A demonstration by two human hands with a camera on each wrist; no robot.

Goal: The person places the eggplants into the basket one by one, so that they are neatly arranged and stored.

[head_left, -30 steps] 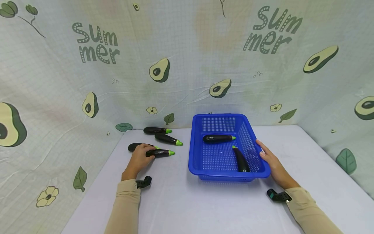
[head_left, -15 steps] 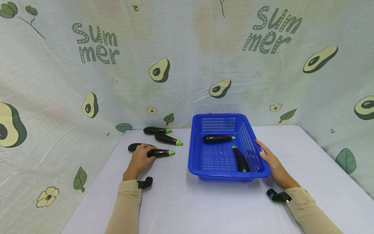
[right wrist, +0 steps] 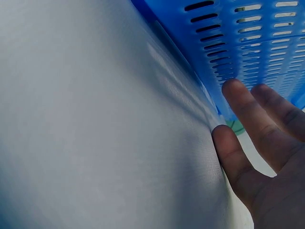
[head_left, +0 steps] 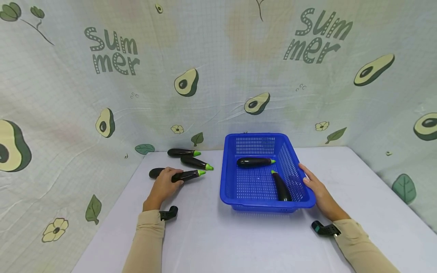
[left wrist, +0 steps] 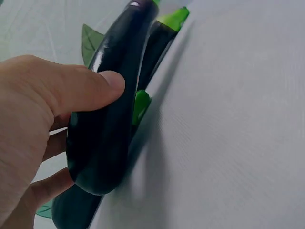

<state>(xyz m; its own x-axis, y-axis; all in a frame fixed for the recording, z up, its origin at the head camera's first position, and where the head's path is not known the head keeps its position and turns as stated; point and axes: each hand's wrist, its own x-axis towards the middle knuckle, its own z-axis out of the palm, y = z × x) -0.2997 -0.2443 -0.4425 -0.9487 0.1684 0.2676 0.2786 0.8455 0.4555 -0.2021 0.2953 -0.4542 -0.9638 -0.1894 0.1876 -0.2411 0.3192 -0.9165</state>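
Observation:
In the head view my left hand (head_left: 166, 184) pinches a dark eggplant (head_left: 187, 175), its green stem end pointing right. The left wrist view shows the thumb across this eggplant (left wrist: 114, 95) and the fingers behind it, with a shadow on the cloth beside it. Another eggplant (head_left: 155, 173) lies partly hidden behind that hand. My right hand (head_left: 317, 188) rests against the right side of a blue plastic basket (head_left: 222, 178), thumb at the rim. From the right wrist, extended fingers (right wrist: 248, 109) reach toward the slotted basket wall (right wrist: 228, 43).
Two eggplants lie in the basket, one sideways (head_left: 254, 162) and one slanting (head_left: 282, 186). Two more, a back one (head_left: 181, 152) and a nearer one (head_left: 194, 162), lie on the white tablecloth (head_left: 211, 242) at the back left. A printed curtain (head_left: 218, 57) hangs behind.
The eggplant in my left hand has tipped, its green end now higher and slightly farther right. My right hand and the basket stay in place.

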